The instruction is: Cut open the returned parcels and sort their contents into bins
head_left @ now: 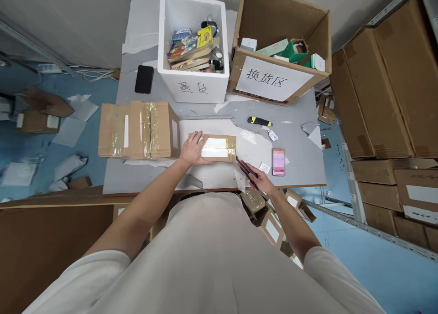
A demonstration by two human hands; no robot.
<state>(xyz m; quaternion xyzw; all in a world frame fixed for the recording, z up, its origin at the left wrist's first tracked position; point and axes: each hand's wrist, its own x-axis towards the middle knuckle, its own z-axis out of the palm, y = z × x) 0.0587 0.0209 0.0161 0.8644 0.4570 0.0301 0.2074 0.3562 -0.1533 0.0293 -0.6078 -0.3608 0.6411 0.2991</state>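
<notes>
A small taped cardboard box (215, 148) with a white label lies flat on the table. My left hand (194, 149) grips its left end, thumb along the near side and fingers over the far side. In my right hand (262, 179) is a black and red cutting tool (247, 169), held with the fingers wrapped round it. The tool's tip meets or nearly meets the box's right end, by the tape. Just right of my right hand lie a small printed paper (264, 167) and a phone with a pink screen (278, 162).
Two larger taped boxes (153, 129) stand at the left. Behind are a white foam box (193, 87) and an open carton (236, 84), both holding goods. A yellow-black cutter (260, 121) and a black phone (144, 79) lie on the table (304, 159).
</notes>
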